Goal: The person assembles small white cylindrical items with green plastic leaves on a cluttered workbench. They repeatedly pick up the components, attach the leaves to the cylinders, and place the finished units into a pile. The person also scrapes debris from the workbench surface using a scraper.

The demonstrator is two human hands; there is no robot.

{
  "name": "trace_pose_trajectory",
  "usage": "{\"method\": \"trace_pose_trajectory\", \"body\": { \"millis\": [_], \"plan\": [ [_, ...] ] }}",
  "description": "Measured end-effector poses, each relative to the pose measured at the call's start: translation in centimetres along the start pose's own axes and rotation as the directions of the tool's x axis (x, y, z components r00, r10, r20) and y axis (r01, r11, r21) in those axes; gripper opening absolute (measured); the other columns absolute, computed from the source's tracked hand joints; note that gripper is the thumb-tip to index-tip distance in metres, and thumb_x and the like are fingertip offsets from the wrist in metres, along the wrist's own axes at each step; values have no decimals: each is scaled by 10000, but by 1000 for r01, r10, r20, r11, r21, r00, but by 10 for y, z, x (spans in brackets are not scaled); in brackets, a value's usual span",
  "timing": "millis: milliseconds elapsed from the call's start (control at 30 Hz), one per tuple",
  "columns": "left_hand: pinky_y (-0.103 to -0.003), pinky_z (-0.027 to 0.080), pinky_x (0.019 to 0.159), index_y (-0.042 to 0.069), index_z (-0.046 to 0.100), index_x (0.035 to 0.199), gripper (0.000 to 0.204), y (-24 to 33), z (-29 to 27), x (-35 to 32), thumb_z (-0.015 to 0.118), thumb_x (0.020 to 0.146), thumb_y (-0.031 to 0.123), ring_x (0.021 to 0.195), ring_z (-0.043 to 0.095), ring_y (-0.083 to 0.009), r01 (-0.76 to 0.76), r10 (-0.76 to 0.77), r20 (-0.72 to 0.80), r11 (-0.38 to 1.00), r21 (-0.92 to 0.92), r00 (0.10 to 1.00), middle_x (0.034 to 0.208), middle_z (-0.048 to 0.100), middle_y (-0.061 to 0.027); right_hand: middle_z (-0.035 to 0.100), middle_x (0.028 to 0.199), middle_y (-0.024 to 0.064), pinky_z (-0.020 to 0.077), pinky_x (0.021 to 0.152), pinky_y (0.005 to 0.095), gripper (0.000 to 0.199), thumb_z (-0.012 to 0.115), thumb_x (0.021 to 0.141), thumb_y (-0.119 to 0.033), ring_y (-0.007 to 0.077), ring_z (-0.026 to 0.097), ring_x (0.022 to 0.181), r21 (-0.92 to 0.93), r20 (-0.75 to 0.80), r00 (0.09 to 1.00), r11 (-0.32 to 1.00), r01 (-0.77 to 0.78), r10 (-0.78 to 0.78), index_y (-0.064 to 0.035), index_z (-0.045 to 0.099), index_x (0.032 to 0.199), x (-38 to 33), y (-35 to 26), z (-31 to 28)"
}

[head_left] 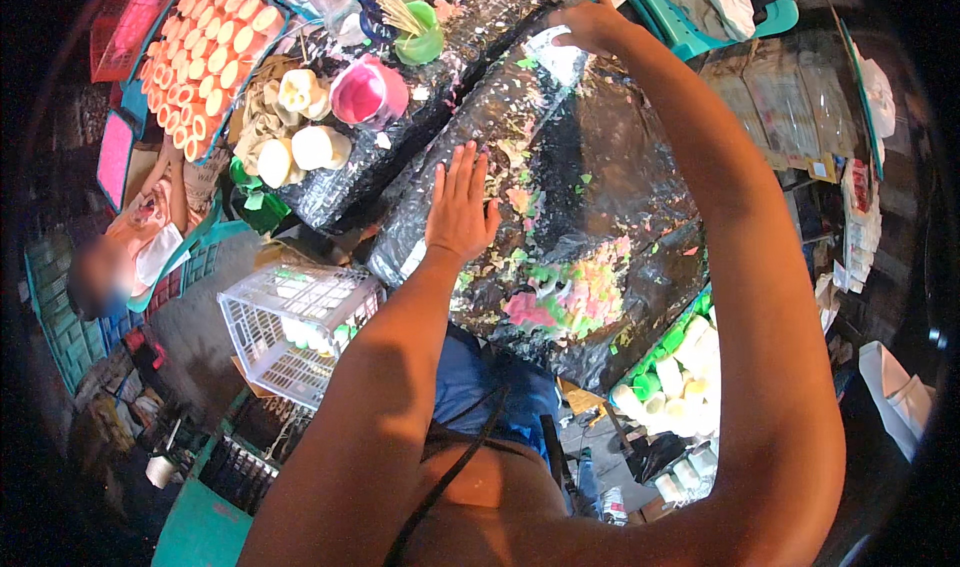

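Scraps of pink, green and cream litter a table (630,157) wrapped in black plastic. My left hand (462,205) lies flat on its left part, fingers stretched out, holding nothing. At the far edge, my outstretched right hand (597,27) has its fingers bent over a crumpled white sheet (556,57); whether that is paper, cloth or plastic cannot be made out. Nearer my body, a heap of pink, green and pale scraps (570,292) sits on the plastic.
A second black-covered surface (330,192) at left carries a pink cup (368,92), a green cup (420,37) with sticks, and cream pieces (302,155). A white crate (300,332) stands by my left forearm. Many orange candle-like cylinders (215,47) fill a tray; a person (150,227) sits nearby.
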State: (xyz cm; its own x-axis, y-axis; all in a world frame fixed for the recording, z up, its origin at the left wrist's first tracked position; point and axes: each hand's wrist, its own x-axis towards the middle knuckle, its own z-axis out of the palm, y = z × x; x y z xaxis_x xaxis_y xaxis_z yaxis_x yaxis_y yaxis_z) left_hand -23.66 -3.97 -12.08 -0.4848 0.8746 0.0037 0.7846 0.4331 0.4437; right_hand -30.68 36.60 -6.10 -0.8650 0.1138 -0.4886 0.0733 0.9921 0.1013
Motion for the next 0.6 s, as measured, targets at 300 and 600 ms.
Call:
{"method": "trace_pose_trajectory", "body": {
  "millis": [300, 600],
  "plan": [
    [-591, 131, 1295, -42, 263, 1629, 787, -1, 1, 1, 550, 993, 323, 1623, 161, -380, -2, 1, 36, 1000, 22, 999, 1742, 177, -220, 754, 1207, 61, 382, 1012, 529, 468, 724, 924, -526, 296, 617, 1239, -29, -226, 940, 966, 257, -256, -263, 709, 1311, -23, -36, 31],
    [-588, 104, 1299, -38, 223, 1641, 842, -1, 3, 2, 582, 972, 324, 1630, 135, -378, -3, 3, 47, 1000, 8, 999, 1751, 163, -204, 772, 1077, 58, 388, 1021, 492, 477, 764, 888, -534, 237, 622, 1227, -90, -59, 912, 912, 400, -405, -254, 741, 1274, -38, -93, 11]
  ]
}}
